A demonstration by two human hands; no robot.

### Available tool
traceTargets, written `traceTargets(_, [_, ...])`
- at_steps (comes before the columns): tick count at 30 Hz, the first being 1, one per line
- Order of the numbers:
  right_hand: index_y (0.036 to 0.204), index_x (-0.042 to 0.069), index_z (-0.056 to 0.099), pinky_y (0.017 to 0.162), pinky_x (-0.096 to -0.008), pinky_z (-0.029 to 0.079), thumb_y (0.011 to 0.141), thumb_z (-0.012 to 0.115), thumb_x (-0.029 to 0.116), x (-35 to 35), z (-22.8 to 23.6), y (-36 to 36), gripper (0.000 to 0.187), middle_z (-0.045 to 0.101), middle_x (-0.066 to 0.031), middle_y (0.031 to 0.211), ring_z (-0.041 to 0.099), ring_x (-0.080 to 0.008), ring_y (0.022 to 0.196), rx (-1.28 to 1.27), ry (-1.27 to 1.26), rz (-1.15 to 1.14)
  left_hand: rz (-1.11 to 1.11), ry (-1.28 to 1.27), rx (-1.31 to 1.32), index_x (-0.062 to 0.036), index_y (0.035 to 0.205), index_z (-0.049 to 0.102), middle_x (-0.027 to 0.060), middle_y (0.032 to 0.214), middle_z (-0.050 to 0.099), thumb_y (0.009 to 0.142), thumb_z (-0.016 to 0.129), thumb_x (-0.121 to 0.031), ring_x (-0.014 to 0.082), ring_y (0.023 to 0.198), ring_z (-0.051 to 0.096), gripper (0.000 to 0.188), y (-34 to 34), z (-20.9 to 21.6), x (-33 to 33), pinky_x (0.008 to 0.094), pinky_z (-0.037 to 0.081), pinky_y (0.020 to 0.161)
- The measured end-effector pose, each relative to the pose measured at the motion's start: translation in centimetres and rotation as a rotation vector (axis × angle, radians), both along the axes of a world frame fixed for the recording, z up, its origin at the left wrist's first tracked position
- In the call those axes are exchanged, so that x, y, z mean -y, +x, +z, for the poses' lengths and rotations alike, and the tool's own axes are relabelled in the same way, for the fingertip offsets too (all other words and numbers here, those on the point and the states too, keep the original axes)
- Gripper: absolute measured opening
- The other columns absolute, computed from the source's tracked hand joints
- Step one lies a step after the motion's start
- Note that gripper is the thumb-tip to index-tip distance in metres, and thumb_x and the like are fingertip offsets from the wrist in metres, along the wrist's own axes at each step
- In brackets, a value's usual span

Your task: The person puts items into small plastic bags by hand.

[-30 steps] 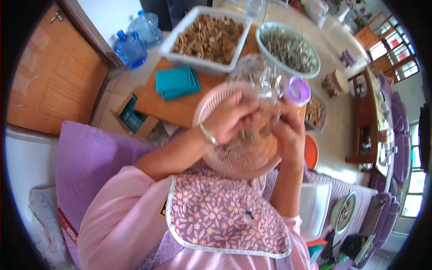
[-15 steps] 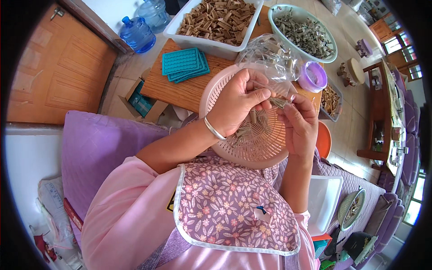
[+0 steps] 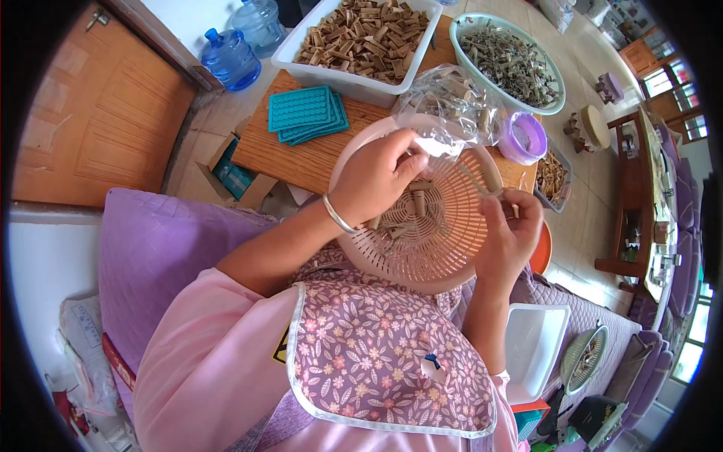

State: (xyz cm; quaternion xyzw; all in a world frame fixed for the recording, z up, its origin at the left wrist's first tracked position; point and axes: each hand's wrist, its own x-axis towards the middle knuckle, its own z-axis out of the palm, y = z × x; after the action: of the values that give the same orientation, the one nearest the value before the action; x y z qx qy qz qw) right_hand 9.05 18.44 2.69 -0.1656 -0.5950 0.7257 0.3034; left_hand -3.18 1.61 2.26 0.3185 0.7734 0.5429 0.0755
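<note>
Both hands are above a pink slotted plastic basket (image 3: 361,248). My left hand (image 3: 379,179), with a silver bangle at its wrist, is closed in a pinch on a clear plastic bag (image 3: 444,146) that shines with glare. On the right side, my right hand (image 3: 510,226) pinches a small tan roll (image 3: 491,178) between thumb and fingers, apart from the bag. Several small brown pieces (image 3: 419,200) lie in the basket's bottom. Beyond the left fingertips, a pile of clear plastic bags (image 3: 452,94) rests between the basket and the tubs.
On the wooden table (image 3: 263,139) are a stack of teal trays (image 3: 300,109), a white bin (image 3: 331,77) of brown pieces, a pale green basin (image 3: 557,94) of wrapped pieces and a purple cup (image 3: 525,139). A white tray (image 3: 531,361) sits by my right elbow.
My hands have moved apart: the left slightly left, the right to the right and down. The tan roll in the right fingers is now separate from the plastic at the left.
</note>
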Motion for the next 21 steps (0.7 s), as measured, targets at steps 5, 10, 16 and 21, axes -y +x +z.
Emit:
traceTargets(5, [0.103,-0.002,0.056,0.070,-0.0265,0.056,0.078,0.069,-0.013,1.9,2.5,-1.1,0.030,0.058,-0.0090,0.104,0.061,-0.0148,0.089,-0.180,0.619,-0.007,-0.162,-0.305,-0.243,-0.0047,0.095,0.060,0.0140,0.089,0.065,0.088,0.059,-0.014,0.0340,0.081,0.063,0.011,0.3,1.1,0.4,0.0452,0.049,0.071])
traceTargets(10, [0.095,0.000,0.062,0.068,-0.0287,0.057,0.075,0.070,-0.009,0.9,3.4,-1.4,0.024,0.062,-0.0140,0.103,0.065,-0.0223,0.082,-0.018,0.941,0.057,-0.160,-0.334,-0.563,-0.0105,0.091,0.062,0.0087,0.083,0.060,0.086,0.065,-0.018,0.0297,0.082,0.061,0.010,1.0,2.1,0.7,0.0431,0.047,0.072])
traceTargets(16, [0.096,0.000,0.062,0.068,-0.0329,0.056,0.076,0.068,-0.008,0.0,4.5,-1.4,0.023,0.062,-0.0136,0.103,0.065,-0.0256,0.085,0.077,1.108,0.232,-0.099,-0.209,-0.609,-0.0072,0.089,0.059,0.0061,0.087,0.058,0.078,0.070,-0.015,0.0287,0.080,0.060,0.017,1.1,2.0,0.6,0.0410,0.047,0.070])
traceTargets(21, [0.095,0.000,0.063,0.070,-0.0290,0.055,0.075,0.071,-0.008,0.2,5.3,-1.4,0.023,0.064,-0.0096,0.101,0.065,-0.0195,0.081,0.126,1.011,0.256,-0.052,-0.234,-0.668,-0.0070,0.096,0.056,0.0064,0.094,0.057,0.076,0.071,-0.013,0.0290,0.081,0.060,0.026,1.2,0.7,0.1,0.0408,0.047,0.071])
